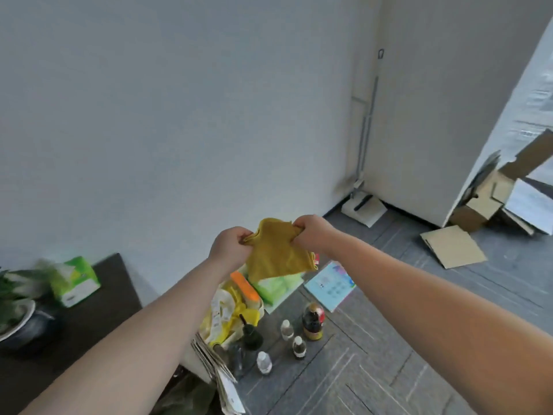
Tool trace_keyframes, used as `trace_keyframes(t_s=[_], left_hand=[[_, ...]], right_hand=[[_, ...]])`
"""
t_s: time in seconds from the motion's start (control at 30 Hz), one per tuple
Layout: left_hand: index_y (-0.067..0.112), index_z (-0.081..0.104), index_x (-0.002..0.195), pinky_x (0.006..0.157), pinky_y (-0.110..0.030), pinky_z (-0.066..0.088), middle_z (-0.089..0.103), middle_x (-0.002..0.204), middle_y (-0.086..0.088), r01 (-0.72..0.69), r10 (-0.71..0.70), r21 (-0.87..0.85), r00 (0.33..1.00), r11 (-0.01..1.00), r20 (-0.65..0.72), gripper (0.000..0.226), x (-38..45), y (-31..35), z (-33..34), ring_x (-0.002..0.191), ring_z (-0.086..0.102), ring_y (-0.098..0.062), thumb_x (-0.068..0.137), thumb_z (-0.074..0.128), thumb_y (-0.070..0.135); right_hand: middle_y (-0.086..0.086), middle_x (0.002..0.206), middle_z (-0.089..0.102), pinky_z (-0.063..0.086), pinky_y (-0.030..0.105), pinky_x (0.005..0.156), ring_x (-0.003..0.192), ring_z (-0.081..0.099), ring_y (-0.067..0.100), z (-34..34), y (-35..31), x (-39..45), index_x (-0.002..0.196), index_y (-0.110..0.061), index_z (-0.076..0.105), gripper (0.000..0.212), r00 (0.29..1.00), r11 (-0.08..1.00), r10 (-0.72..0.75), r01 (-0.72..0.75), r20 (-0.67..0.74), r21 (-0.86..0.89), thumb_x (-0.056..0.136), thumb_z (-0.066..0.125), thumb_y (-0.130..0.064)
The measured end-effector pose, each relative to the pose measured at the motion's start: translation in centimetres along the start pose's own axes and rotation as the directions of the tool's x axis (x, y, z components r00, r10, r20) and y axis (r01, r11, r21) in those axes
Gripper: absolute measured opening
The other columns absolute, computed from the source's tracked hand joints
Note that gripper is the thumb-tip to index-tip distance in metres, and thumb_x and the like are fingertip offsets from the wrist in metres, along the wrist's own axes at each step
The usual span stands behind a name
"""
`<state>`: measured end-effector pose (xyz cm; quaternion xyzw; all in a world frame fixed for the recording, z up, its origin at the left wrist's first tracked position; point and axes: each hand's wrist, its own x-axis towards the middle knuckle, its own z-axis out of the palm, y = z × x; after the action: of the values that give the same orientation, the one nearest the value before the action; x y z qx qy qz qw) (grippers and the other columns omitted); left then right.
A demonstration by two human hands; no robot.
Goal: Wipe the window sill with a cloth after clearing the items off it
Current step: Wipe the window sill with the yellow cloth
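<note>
A mustard-yellow cloth [275, 250] hangs in the air in front of me, held by its top edge. My left hand [229, 245] is shut on its left corner and my right hand [309, 233] on its right corner. The dark window sill [98, 301] lies at the lower left. On it stand a green tissue pack [76, 280] and a potted plant in a bowl [15, 313].
On the grey floor below lie a yellow bag [227, 313], green packs [275, 287], a light blue booklet [330, 284], a dark sauce bottle [312, 320] and several small bottles [287, 329]. Cardboard boxes [478, 202] and a mop [363, 202] stand at the back right.
</note>
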<state>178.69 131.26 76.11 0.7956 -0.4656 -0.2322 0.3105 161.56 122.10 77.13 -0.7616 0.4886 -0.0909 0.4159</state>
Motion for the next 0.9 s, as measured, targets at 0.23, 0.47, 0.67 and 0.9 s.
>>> trace_keyframes(t_s=[0.23, 0.47, 0.67, 0.9], left_hand=[[0.021, 0.066, 0.084, 0.080, -0.035, 0.050, 0.068, 0.091, -0.006, -0.173, 0.168, 0.016, 0.972, 0.985, 0.167, 0.012, 2.3, 14.7, 10.6, 0.089, 0.062, -0.025, 0.080, 0.064, 0.010], [0.017, 0.068, 0.088, 0.073, -0.030, 0.049, 0.065, 0.085, -0.003, -0.383, 0.350, 0.010, 0.854, 0.924, 0.384, 0.015, 5.5, 28.5, 25.2, 0.082, 0.059, -0.022, 0.082, 0.060, 0.005], [0.024, 0.062, 0.084, 0.088, -0.040, 0.052, 0.064, 0.091, -0.003, -0.514, 0.462, -0.094, 0.658, 0.853, 0.595, 0.018, 8.5, 41.2, 41.8, 0.094, 0.061, -0.024, 0.084, 0.061, 0.006], [0.020, 0.064, 0.085, 0.077, -0.037, 0.052, 0.062, 0.086, -0.006, -0.602, 0.521, -0.201, 0.420, 0.773, 0.743, 0.015, 9.3, 56.2, 58.0, 0.087, 0.058, -0.022, 0.085, 0.059, 0.005]], right_hand=[[-0.004, 0.075, 0.050, 0.041, 0.023, 0.060, 0.083, 0.053, 0.020, -14.2, 11.3, -4.1, 0.086, -0.018, 0.061, 0.014, 0.970, 0.992, 0.112, -0.095, -0.217, 0.087, 0.080, 0.057, -0.005], [-0.001, 0.077, 0.050, 0.038, 0.022, 0.052, 0.070, 0.050, 0.015, -25.4, 24.7, -8.2, 0.079, -0.019, 0.059, 0.016, 0.860, 0.927, 0.356, -0.274, -0.366, 0.258, 0.083, 0.055, -0.004], [0.002, 0.092, 0.059, 0.048, 0.028, 0.070, 0.090, 0.057, 0.020, -35.5, 37.2, -9.8, 0.099, -0.016, 0.064, 0.018, 0.696, 0.843, 0.533, -0.394, -0.481, 0.365, 0.087, 0.056, -0.004], [0.004, 0.082, 0.056, 0.046, 0.023, 0.062, 0.077, 0.054, 0.017, -48.2, 49.7, -13.5, 0.091, -0.011, 0.061, 0.014, 0.446, 0.691, 0.721, -0.508, -0.530, 0.514, 0.089, 0.051, -0.001]])
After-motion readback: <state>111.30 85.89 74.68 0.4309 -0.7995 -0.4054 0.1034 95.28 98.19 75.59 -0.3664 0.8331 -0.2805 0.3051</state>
